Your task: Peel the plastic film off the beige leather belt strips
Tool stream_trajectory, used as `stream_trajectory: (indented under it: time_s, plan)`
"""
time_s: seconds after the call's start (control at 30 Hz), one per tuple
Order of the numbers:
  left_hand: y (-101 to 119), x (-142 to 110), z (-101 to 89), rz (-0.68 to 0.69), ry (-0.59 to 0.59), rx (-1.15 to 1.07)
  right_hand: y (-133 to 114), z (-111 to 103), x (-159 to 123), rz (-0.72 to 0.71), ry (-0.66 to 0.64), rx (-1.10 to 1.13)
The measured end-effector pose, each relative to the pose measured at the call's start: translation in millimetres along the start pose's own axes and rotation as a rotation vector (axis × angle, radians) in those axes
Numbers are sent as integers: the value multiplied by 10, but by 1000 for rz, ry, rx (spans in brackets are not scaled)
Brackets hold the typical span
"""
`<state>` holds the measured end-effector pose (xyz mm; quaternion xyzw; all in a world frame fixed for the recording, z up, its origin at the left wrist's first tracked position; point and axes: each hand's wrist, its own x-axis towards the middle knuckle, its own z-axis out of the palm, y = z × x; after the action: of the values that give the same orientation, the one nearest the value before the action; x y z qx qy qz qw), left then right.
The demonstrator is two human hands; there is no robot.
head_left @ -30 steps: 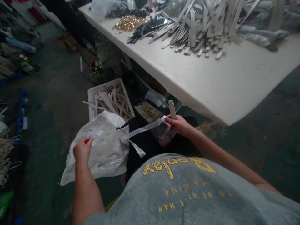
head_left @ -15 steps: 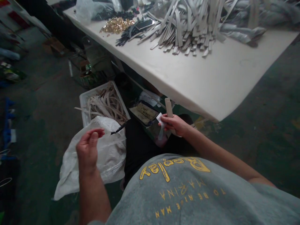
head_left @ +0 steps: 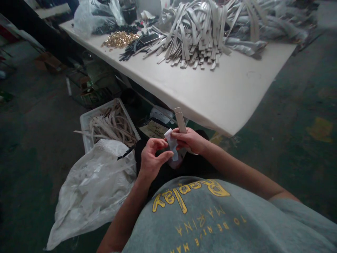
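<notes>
Presently, right grip closed around a folded strap, which sticks up past the fingers, and a white strip. Left grip holds nothing visible; thumb and fingers spread apart right beside the strip, contact unclear. Counter corner just beyond, carrying pale straps and gold pieces. White sack and bin lie off left.

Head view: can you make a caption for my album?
Right hand holds a white strip, left hand close by.
</notes>
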<state>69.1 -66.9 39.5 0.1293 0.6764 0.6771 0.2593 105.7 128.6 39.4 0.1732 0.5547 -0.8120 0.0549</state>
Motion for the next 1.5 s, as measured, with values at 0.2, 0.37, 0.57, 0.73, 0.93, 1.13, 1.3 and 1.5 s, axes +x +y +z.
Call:
stream_trajectory:
  time_s: [0.2,0.37,0.57,0.73,0.93,1.13,1.3,1.5]
  plan:
    - [-574,438,284,-53,-20,-74,31,23,120,-20,92,-77]
    - [-675,445,288,-151,-93,-182,14,21,231,11,86,-154]
    - [-718,346,254,-271,-195,-163,-16,-39,493,-18,170,-213]
    - [-771,264,225,-336,-235,-136,-13,-20,664,-9,178,-198]
    - [-795,281,260,-318,-164,-174,63,83,741,30,132,-165]
    - [-897,273,281,-363,-172,-177,60,68,763,-4,148,-176]
    - [-927,288,263,-413,-206,-189,17,100,732,-46,187,-233]
    - [-1022,285,272,-422,-240,-293,82,145,773,-81,186,-331]
